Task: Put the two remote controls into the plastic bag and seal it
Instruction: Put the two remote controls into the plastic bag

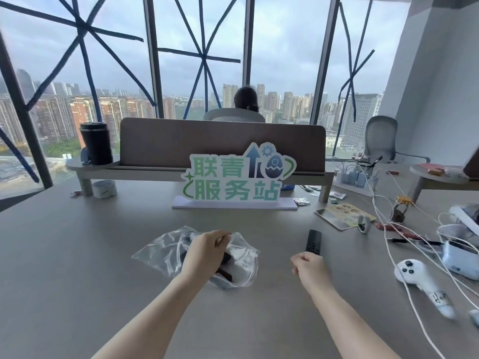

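Note:
A clear plastic bag (166, 252) lies on the grey table (77, 255) with its mouth turned to the right. My left hand (207, 252) pinches the upper edge of the mouth and holds it up. One black remote control (226, 274) sits partly inside the bag, its end showing under my wrist. The second black remote control (313, 240) lies flat on the table to the right of the bag. My right hand (309, 266) hovers at its near end, fingers curled loosely, holding nothing.
A green-lettered sign (233, 177) stands behind the bag. White cables (383, 208), a white game controller (412, 274), a white headset (458, 257) and small items crowd the right side. A tape roll (104, 189) and black tumbler (96, 142) are at back left.

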Available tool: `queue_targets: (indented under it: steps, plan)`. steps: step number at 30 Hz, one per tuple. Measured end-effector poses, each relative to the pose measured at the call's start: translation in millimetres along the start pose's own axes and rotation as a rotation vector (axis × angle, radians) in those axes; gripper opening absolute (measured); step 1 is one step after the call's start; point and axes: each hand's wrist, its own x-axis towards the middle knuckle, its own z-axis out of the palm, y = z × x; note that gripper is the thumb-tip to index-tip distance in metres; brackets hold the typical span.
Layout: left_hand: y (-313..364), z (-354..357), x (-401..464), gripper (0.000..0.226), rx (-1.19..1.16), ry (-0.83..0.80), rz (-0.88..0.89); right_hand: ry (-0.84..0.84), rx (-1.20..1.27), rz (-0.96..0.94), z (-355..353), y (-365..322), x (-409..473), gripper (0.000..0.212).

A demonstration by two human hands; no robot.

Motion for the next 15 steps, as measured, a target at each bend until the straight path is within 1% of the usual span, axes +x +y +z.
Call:
queue_targets:
  steps: [2, 3, 5, 7, 10, 12, 13, 15]
  plan:
    - [-3.9, -0.9, 0.2, 0.025, 0.016, -0.008, -0.015, 0.135, -0.175, 0.033, -17.3, 14.1, 20.4, 0.016]
    - [-5.8, -1.5, 0.5, 0.025, 0.017, -0.016, -0.022, 0.178, -0.243, 0.056, -22.3, 19.0, 32.6, 0.024]
    - [-8.0, -4.1, 0.1, 0.024, 0.028, -0.022, -0.032, 0.202, -0.355, 0.114, -25.8, 25.0, 56.3, 0.046]
    - [-9.2, -7.9, -1.9, 0.023, 0.049, -0.024, -0.037, 0.195, -0.413, 0.147, -21.9, 24.1, 72.5, 0.056]
    - [-12.9, -12.9, -5.7, 0.019, 0.045, -0.03, -0.039, 0.162, -0.505, 0.157, -8.4, 20.2, 81.7, 0.052]
    - [-17.6, -15.3, -6.1, 0.018, 0.052, -0.038, -0.074, 0.126, -0.528, 0.171, -3.8, 17.5, 85.4, 0.042]
    - [-21.0, -15.4, -5.0, 0.019, 0.061, -0.041, -0.091, 0.08, -0.485, 0.174, -3.2, 17.2, 87.6, 0.036]
    - [-23.8, -13.1, -2.0, 0.023, 0.081, -0.056, -0.112, -0.06, -0.242, 0.175, -9.4, 15.4, 82.9, 0.024]
